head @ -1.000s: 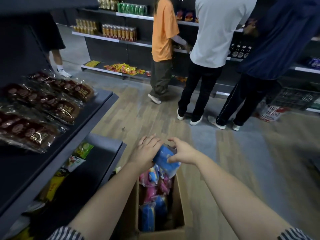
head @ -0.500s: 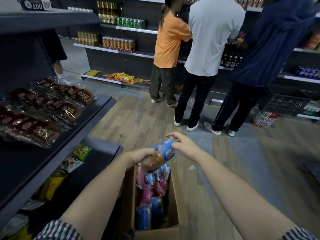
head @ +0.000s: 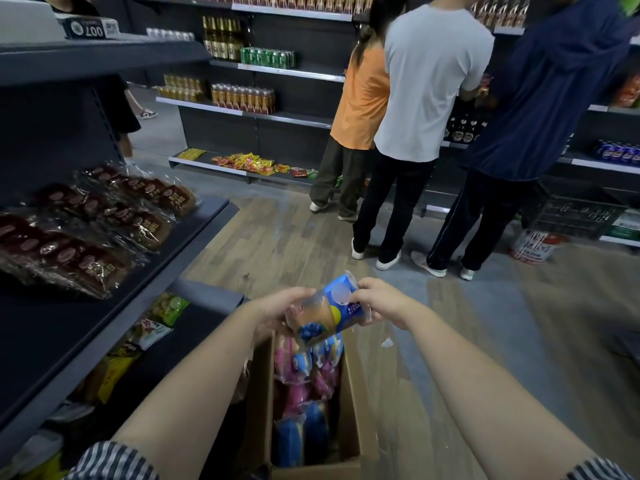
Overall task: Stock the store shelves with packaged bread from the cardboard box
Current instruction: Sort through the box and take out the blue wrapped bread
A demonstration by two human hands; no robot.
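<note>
The left hand [head: 277, 308] curls around the clear end of the blue bread pack [head: 325, 313], at its nine o'clock; the right hand [head: 381, 299] pinches the three o'clock end, probably steadying it above the cardboard box [head: 263, 393] for shelving.

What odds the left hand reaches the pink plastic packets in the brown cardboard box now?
Probably not yet: left hand and right hand both grip the blue plastic bread packet above the brown cardboard box. The box is open, pink plastic packets uncovered below, so a freed hand likely could.
</note>
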